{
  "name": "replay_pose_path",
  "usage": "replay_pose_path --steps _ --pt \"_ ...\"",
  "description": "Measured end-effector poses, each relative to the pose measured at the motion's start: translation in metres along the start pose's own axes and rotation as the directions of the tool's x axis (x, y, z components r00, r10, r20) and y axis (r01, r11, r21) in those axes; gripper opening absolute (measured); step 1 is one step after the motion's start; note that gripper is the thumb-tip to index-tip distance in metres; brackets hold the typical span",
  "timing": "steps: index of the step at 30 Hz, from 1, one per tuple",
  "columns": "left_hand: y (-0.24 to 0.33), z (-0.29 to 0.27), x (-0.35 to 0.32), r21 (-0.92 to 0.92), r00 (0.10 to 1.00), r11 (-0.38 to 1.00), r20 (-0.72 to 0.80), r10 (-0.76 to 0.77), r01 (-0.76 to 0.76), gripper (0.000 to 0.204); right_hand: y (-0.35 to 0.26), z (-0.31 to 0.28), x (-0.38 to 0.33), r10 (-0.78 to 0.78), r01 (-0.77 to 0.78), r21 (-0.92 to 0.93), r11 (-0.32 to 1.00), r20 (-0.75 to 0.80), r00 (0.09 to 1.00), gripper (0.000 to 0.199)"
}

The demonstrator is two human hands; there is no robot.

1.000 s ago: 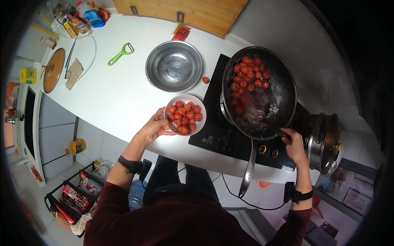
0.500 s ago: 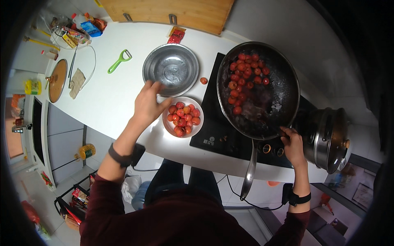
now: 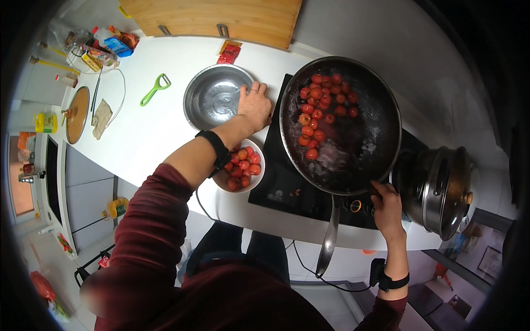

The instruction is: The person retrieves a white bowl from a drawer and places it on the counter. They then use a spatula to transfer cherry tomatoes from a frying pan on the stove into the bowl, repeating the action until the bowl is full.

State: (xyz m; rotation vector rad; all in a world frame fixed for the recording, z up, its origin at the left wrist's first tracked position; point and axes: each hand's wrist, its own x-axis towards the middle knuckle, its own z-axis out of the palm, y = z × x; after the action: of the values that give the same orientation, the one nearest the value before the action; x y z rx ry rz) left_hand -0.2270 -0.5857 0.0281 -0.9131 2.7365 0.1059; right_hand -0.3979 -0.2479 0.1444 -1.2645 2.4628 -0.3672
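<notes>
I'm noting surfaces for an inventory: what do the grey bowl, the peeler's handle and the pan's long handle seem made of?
Grey bowl: metal, probably stainless steel, polished, by its bright reflections.
Peeler's handle: likely smooth plastic, given its even green.
Pan's long handle: apparently smooth steel, from its silvery sheen.

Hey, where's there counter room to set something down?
The broadest bare patch of white counter lies between the cloth, green peeler, metal bowl and white bowl; another lies between peeler and wooden board. Crowded: around the left hand, between metal bowl and wok, and among the far left packets.
</notes>
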Motion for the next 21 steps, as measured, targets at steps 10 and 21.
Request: replay_pose_path --steps 10,21 --pt "-0.001 0.001 0.005 -0.077 0.986 0.994 -0.144 -0.089 0.078 0.035 -0.004 -0.001 0.0 -0.015 0.015 -0.044 0.999 -0.01 1.0 0.037" --pt "-0.036 -0.128 -0.132 -0.969 0.993 -0.228 -0.109 0.042 -0.096 0.026 -0.008 -0.002 0.016 0.04 -0.044 0.09 0.995 0.05 0.998 0.041"
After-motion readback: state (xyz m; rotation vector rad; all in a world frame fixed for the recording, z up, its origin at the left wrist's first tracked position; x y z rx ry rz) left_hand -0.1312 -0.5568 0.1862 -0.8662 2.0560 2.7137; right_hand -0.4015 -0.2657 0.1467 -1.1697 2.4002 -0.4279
